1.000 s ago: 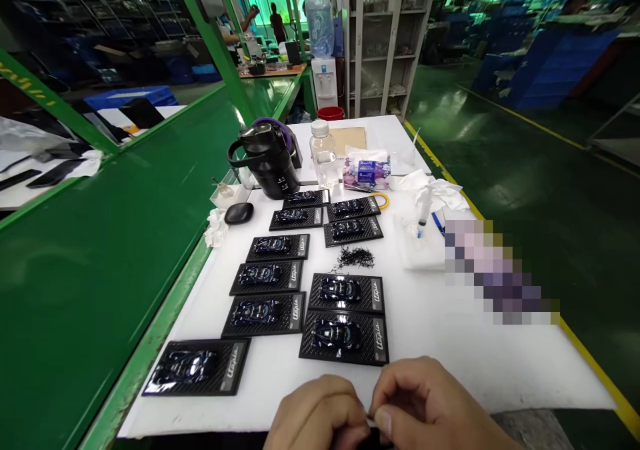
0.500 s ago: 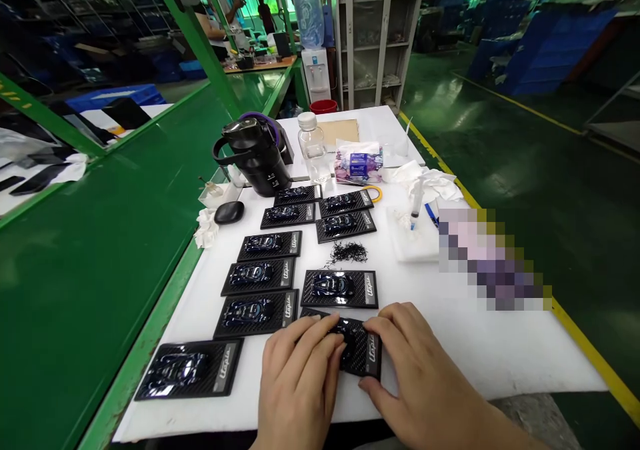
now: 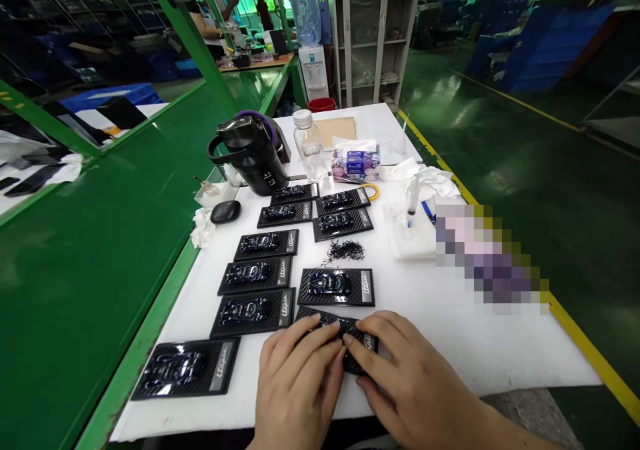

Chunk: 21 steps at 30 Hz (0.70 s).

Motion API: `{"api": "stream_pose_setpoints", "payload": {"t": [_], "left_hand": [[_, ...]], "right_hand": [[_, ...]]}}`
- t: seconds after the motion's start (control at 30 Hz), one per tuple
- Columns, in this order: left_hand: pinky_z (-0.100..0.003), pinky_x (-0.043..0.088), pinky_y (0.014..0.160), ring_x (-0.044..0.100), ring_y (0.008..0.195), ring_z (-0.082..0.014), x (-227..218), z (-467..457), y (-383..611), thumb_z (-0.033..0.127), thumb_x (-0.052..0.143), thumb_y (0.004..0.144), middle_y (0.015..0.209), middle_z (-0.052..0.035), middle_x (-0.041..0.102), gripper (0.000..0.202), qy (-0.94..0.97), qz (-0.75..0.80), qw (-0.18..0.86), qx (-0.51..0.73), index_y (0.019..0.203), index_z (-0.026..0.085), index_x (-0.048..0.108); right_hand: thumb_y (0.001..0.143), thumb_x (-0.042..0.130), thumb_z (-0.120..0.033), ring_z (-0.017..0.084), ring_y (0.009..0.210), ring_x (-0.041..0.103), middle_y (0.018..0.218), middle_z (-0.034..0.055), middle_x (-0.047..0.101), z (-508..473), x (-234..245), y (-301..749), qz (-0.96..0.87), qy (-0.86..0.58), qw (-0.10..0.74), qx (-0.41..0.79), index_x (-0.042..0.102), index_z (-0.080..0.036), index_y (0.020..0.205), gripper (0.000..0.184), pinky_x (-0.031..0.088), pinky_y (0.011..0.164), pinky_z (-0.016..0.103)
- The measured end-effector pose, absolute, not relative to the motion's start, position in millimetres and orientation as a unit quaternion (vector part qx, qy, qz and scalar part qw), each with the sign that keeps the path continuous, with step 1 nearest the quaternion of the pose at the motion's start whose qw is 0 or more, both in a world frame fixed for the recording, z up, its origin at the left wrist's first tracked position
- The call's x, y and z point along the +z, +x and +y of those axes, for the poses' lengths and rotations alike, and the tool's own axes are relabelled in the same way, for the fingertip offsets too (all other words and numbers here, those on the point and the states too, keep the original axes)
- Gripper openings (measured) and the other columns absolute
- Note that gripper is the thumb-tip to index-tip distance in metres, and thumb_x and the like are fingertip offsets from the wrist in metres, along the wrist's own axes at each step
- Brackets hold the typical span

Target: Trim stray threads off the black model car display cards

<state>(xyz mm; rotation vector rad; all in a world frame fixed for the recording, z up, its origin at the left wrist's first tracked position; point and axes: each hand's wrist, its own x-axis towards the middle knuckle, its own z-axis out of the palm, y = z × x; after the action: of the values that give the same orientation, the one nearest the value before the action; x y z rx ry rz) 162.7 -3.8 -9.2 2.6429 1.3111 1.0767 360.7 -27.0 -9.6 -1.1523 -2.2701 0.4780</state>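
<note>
Both my hands are on one carbon-pattern car plaque (image 3: 320, 321) at lower centre of the frame, flat on the white tabletop (image 3: 450, 333). My left hand (image 3: 295, 383) covers its left half and my right hand (image 3: 407, 377) its right half. Fingers are stretched out and lie on top, fingertips meeting over the middle; nothing is pinched or lifted, so both hands are open and pressing. Coming in from both sides probably keeps the plaque from sliding.

A second plaque (image 3: 336, 286) sits just above it. More plaques (image 3: 249, 311) run in a column to the left, laid face up and apart, likely so each stays reachable. A pile of small black bits (image 3: 346, 251) is mid-frame, near the rows. The black jug (image 3: 249, 151), clear bottle (image 3: 309, 143) and syringe (image 3: 413, 203) are further up, well apart from my hands
</note>
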Motion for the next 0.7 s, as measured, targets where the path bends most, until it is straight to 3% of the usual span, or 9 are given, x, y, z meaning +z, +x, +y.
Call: {"api": "stream_pose_setpoints", "payload": {"t": [0.13,0.33,0.7], "left_hand": [[-0.044,0.047,0.099,0.045,0.128,-0.0242,-9.9,-1.3,159.9,0.013,0.058,0.092,0.122,-0.0005,0.066,0.016,0.812,0.478,0.095,0.323,0.092,0.027,0.065],[-0.057,0.047,0.100,0.041,0.128,-0.0290,-7.7,-1.1,164.6,0.023,0.059,0.090,0.128,-0.0040,0.059,0.010,0.737,0.566,0.171,0.328,0.099,0.028,0.056],[-0.063,0.042,0.102,0.037,0.125,-0.0322,-6.0,0.6,170.3,0.022,0.063,0.082,0.129,-0.0039,0.055,0.027,0.682,0.619,0.212,0.327,0.107,0.029,0.054]], "right_hand": [[0.095,0.050,-0.017,0.033,0.114,0.051,0.122,0.0197,0.059,-27.4,-12.8,358.6,-0.872,-0.410,0.259,0.068,0.057,-0.005,0.135,0.043,0.052,0.097,0.050],[0.094,0.047,-0.016,0.035,0.108,0.056,0.120,0.0214,0.062,-25.5,-13.6,356.9,-0.890,-0.396,0.225,0.029,0.056,-0.003,0.136,0.045,0.056,0.089,0.051],[0.094,0.050,-0.016,0.031,0.111,0.053,0.120,0.0181,0.061,-21.8,-9.1,364.6,-0.874,-0.391,0.273,0.091,0.059,-0.006,0.131,0.039,0.052,0.097,0.049]]}}
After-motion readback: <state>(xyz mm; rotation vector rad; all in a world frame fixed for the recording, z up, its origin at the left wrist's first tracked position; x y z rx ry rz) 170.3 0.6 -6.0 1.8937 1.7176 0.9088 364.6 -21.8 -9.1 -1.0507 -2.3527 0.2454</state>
